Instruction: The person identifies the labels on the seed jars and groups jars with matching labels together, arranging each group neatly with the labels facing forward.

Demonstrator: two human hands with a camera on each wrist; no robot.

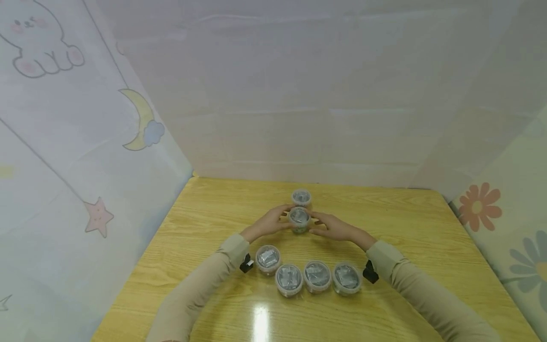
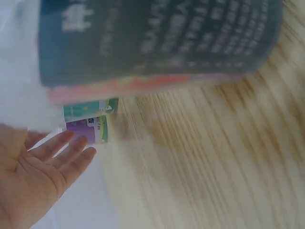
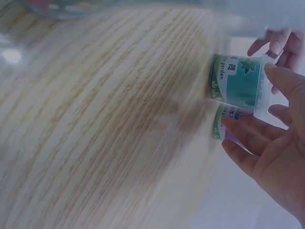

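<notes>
Wood tabletop (image 1: 205, 209) holds teal tub (image 3: 240, 81) between left hand (image 1: 272, 222) and right hand (image 1: 335, 228), fingers loose, rear tub (image 1: 301, 196) just beyond; likely placing, next needs clean withdrawal.

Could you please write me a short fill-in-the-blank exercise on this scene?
1. The left hand and right hand are on opposite ____ of the teal-labelled tub.
2. The tub just behind it has a mainly ____ label.
3. The nearer group of tubs numbers ____.
4. On the left wall, a yellow crescent ____ appears above a pink star.

Missing words: sides; purple; four; moon.
</notes>
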